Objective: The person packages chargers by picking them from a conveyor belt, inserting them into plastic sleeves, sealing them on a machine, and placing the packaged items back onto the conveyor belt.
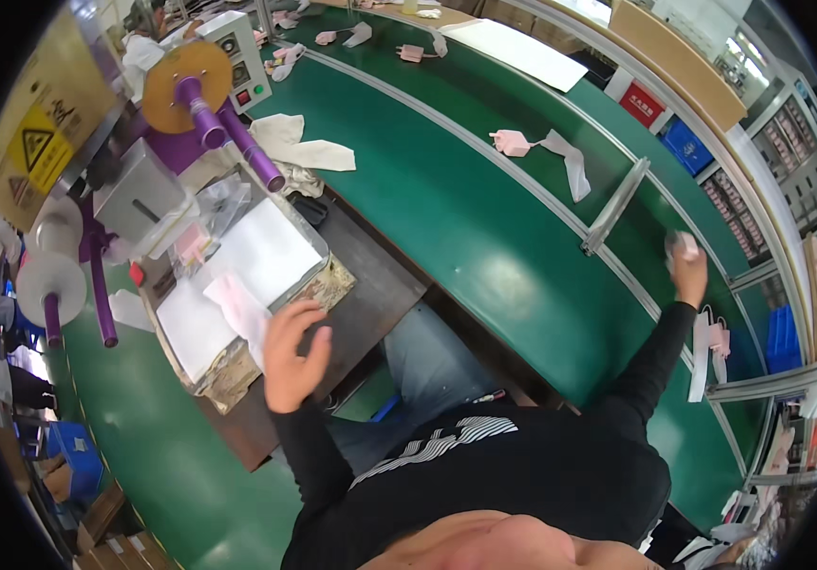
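Observation:
My left hand is open, fingers stretched and thumb apart, beside a white padded work block at the left. Just past its fingers a pale pink-and-white wrapped piece lies on the block; whether they touch is unclear. A small pink piece in clear film rests at the block's far side. My right arm reaches out over the conveyor, and its hand is closed around a small pale pink object, partly hidden and blurred. Near that wrist, a pink plug-like piece with a white strip lies on the belt.
Purple rollers and a control box stand at the upper left. On the green belt side lies a metal rail. Farther along sits another pink plug-like piece. White gloves lie behind the block.

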Motion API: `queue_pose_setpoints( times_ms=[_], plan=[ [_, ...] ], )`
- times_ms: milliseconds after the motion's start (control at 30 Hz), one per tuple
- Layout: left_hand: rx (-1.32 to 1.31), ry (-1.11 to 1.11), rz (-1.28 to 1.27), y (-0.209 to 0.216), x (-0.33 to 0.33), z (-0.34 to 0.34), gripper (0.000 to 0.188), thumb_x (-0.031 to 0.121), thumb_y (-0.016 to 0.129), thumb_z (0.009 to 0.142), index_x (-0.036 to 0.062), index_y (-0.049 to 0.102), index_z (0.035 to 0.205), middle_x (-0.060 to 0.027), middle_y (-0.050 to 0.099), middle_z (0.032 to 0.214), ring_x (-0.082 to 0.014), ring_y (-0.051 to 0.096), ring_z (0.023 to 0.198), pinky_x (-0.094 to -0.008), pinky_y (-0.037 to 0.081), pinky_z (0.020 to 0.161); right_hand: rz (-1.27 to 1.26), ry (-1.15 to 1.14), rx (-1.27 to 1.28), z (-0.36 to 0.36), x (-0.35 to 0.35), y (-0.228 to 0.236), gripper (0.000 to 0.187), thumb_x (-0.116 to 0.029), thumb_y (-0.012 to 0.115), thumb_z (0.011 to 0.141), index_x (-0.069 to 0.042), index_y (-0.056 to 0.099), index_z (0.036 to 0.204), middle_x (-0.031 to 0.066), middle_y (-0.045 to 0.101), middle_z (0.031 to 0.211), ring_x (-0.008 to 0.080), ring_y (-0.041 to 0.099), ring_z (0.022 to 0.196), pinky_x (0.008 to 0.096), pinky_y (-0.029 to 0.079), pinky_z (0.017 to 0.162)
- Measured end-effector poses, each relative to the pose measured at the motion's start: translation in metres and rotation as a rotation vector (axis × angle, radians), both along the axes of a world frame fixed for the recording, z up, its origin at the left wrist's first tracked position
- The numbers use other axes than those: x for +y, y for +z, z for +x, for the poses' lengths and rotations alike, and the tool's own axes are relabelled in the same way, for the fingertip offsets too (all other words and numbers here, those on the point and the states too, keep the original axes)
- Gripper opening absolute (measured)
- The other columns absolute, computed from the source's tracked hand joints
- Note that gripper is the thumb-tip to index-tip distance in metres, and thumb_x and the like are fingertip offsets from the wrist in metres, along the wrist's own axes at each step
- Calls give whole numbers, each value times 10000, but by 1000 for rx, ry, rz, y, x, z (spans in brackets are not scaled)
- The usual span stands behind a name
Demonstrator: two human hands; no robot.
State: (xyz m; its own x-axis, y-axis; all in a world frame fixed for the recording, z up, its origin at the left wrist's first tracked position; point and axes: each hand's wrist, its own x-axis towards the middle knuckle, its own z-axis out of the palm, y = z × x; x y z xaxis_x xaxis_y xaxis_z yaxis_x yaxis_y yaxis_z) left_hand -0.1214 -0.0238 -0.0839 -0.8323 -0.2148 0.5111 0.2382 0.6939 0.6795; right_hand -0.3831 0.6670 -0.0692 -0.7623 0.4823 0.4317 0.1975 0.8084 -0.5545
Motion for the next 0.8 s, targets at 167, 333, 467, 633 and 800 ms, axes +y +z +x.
queue_pose_setpoints(
  times_ms=[167, 333, 467, 633, 800],
  plan=[
    [-57, 416, 29, 4, -71, -19, 183, 72, 733, 848, 25, 687, 1020, -85, 667, 989, -199, 603, 793, -367, 478, 724, 421, -9, -601, -41, 68, -11, 710, -526, 731, 834, 67, 655, 1216, 315, 681, 1194, 463, 649, 1142, 496, 514, 971],
    [-158, 795, -61, -38, -144, -68, 355, 228, 784, 856, 28, 653, 1119, -114, 654, 997, -242, 622, 816, -381, 496, 749, 171, 781, -194, -168, -152, 9, 594, -239, 726, 867, 21, 570, 1378, 256, 637, 1320, 424, 598, 1241, 402, 484, 1054],
    [-145, 942, -154, -62, -162, -60, 624, 329, 805, 807, 15, 583, 1298, -188, 638, 1209, -372, 630, 1069, -456, 512, 919, 536, 1035, -154, -241, -296, -25, 695, -121, 705, 807, -16, 493, 1460, 222, 553, 1447, 407, 517, 1346, 405, 429, 1133],
    [-343, 925, -187, -64, -168, -60, 481, 307, 733, 801, 26, 626, 1175, -228, 647, 1146, -412, 624, 1083, -492, 521, 918, 285, 1188, -143, -265, -315, -73, 361, -264, 671, 921, 1, 633, 1163, 242, 679, 1072, 390, 658, 1021, 477, 526, 891],
    [-327, 882, -1, -45, -163, -51, 266, 209, 664, 783, 71, 680, 1009, -171, 683, 1045, -386, 669, 973, -480, 538, 824, -337, 1007, -370, -271, -256, -56, 396, -45, 698, 786, -26, 512, 1134, 134, 635, 960, 153, 610, 649, 282, 491, 552]
  ],
)
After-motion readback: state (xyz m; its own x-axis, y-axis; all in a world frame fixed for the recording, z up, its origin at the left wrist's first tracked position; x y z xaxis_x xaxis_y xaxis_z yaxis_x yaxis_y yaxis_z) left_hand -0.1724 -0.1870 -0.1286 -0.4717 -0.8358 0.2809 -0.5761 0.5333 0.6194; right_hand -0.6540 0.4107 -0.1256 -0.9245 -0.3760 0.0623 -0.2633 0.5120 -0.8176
